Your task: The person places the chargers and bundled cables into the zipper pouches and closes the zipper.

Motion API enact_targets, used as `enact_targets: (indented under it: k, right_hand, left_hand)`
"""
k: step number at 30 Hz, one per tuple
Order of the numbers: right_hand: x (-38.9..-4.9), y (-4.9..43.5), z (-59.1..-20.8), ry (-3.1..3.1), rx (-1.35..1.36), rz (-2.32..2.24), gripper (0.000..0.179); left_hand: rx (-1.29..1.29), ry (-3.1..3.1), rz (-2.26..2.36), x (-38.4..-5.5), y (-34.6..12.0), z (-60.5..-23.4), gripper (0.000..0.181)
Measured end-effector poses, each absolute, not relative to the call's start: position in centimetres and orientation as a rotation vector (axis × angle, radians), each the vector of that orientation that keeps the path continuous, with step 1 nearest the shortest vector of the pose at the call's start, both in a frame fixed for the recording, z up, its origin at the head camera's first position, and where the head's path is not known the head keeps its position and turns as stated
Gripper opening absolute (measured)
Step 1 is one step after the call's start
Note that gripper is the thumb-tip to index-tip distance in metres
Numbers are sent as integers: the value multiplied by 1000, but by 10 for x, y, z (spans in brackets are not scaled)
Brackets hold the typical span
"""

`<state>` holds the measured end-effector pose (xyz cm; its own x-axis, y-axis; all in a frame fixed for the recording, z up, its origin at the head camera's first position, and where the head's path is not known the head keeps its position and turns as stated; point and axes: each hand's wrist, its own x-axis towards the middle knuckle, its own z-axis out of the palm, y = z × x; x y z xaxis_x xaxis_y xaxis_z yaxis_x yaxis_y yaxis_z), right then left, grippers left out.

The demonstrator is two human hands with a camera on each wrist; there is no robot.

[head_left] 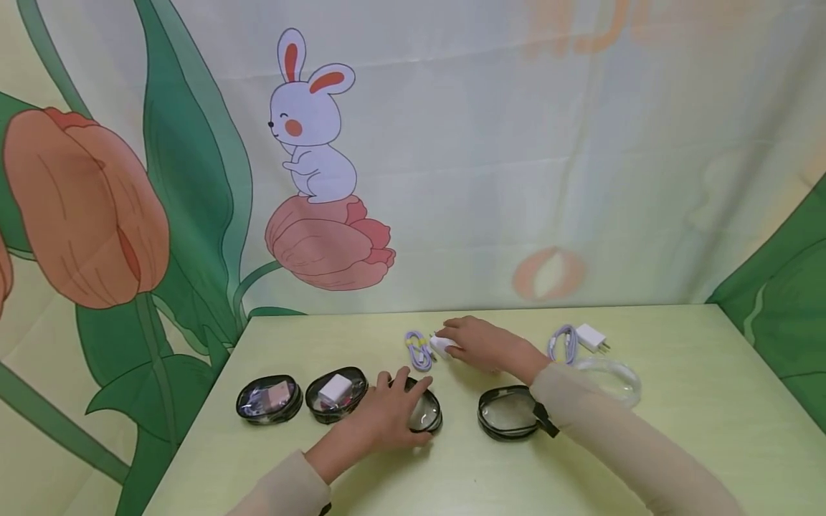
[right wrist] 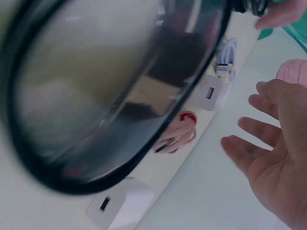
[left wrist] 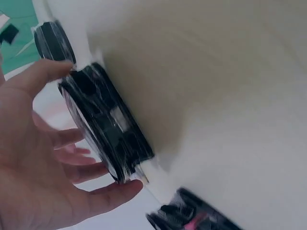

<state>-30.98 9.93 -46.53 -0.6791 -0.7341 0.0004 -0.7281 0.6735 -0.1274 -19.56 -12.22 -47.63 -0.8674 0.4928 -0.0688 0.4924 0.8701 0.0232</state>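
My left hand (head_left: 383,419) lies over an oval clear pouch with black trim (head_left: 426,414). In the left wrist view its thumb and fingers grip the ends of that pouch (left wrist: 108,124). My right hand (head_left: 480,344) reaches across the back of the table, its fingertips by a white charger plug (head_left: 442,345). The right wrist view shows these fingers loosely spread, apart from the charger plug (right wrist: 213,93). A lilac coiled cable (head_left: 420,351) lies just left of the plug. Below my right forearm sits another clear pouch (head_left: 510,412), large and close in the right wrist view.
Two filled pouches, one at far left (head_left: 269,399) and one beside it (head_left: 337,394), stand on the table. Behind my right forearm are a second coiled cable (head_left: 563,344), a white charger plug (head_left: 590,337) and a clear ring-shaped item (head_left: 622,380). A printed curtain (head_left: 452,179) hangs behind.
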Motion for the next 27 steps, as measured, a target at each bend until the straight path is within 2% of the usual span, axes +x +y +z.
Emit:
enact_targets:
  k: [5, 14, 17, 27]
  right_hand:
    - [-321, 81, -462, 2826, -1113, -312, 37]
    - [-326, 36, -470, 2924, -777, -118, 46]
    - [-325, 22, -473, 2942, -722, -61, 44]
    - [-330, 0, -483, 2829, -943, -218, 18]
  left_hand:
    - [703, 3002, 86, -193, -119, -480, 77]
    - [552, 3149, 227, -190, -113, -482, 82]
    - [528, 3125, 246, -190, -115, -480, 84]
    - [583, 3051, 227, -187, -134, -472, 80]
